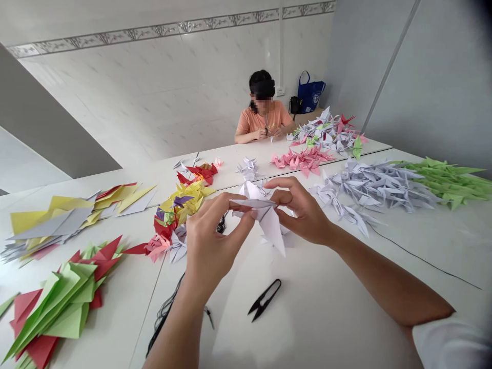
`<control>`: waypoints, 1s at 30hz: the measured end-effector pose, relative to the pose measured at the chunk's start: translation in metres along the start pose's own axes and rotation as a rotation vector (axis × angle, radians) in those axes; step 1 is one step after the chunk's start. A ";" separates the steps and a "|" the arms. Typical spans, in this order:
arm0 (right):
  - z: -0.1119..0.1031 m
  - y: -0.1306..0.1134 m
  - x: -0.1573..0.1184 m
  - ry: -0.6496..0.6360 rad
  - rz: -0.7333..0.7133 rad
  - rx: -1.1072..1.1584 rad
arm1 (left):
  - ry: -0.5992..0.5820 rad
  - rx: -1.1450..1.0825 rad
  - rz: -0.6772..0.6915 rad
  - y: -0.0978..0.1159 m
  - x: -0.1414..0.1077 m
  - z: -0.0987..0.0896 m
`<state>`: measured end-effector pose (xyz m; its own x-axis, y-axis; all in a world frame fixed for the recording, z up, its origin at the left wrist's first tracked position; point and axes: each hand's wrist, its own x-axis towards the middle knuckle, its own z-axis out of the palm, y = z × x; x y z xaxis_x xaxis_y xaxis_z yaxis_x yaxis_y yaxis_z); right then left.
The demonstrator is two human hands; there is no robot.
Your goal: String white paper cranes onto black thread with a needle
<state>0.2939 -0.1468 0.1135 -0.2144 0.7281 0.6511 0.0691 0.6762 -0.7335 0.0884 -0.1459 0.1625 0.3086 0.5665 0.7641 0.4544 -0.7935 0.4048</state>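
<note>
Over the white table [388, 266], at twelve o'clock, the left hand [213, 246] and right hand [303, 212] both pinch a folded white paper [267, 220], its long point aimed at five o'clock, nearer the right hand. Black snips [264, 300] lie at six o'clock, paper cranes [372, 187] heap at two, and a person [264, 110] sits opposite, before a tiled wall [154, 87].

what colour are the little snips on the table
The small U-shaped thread snips are black, clearest in the head view.

Both hands [215, 241] bare, a white sleeve [449, 343] on the right arm [384, 287].
</note>
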 end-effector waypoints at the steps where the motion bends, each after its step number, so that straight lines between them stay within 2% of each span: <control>1: -0.002 -0.001 0.000 -0.021 -0.035 -0.060 | -0.020 -0.016 -0.005 -0.001 0.001 0.000; 4: -0.006 -0.002 0.001 -0.111 -0.088 -0.170 | -0.065 -0.055 -0.039 -0.004 0.004 0.001; 9: -0.005 -0.003 0.003 -0.168 -0.031 -0.236 | -0.089 -0.062 -0.050 -0.006 0.007 -0.003; 12: -0.002 -0.002 0.004 -0.194 -0.025 -0.340 | -0.014 -0.070 -0.080 -0.007 0.008 -0.012; 14: -0.003 0.001 0.004 -0.291 -0.009 -0.417 | 0.063 -0.111 -0.121 -0.008 0.009 -0.018; 16: -0.006 0.007 0.004 -0.448 0.064 -0.431 | 0.106 -0.154 -0.159 -0.010 0.010 -0.023; 18: -0.011 0.014 0.004 -0.569 0.195 -0.408 | 0.112 -0.175 -0.180 -0.012 0.011 -0.027; 22: -0.015 0.034 0.003 -0.615 0.400 -0.523 | 0.125 -0.261 -0.204 -0.015 0.012 -0.030; 26: -0.004 0.051 0.000 -0.707 0.478 -0.589 | 0.044 -0.413 -0.298 -0.019 0.013 -0.027; 28: 0.002 0.056 -0.001 -0.732 0.475 -0.538 | -0.026 -0.479 -0.331 -0.023 0.013 -0.023; 30: 0.006 0.060 -0.003 -0.745 0.461 -0.461 | -0.048 -0.497 -0.334 -0.026 0.014 -0.020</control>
<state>0.2931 -0.1089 0.0661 -0.6184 0.7814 -0.0838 0.6382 0.4371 -0.6338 0.0636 -0.1218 0.1724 0.2588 0.8032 0.5366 0.0912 -0.5734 0.8142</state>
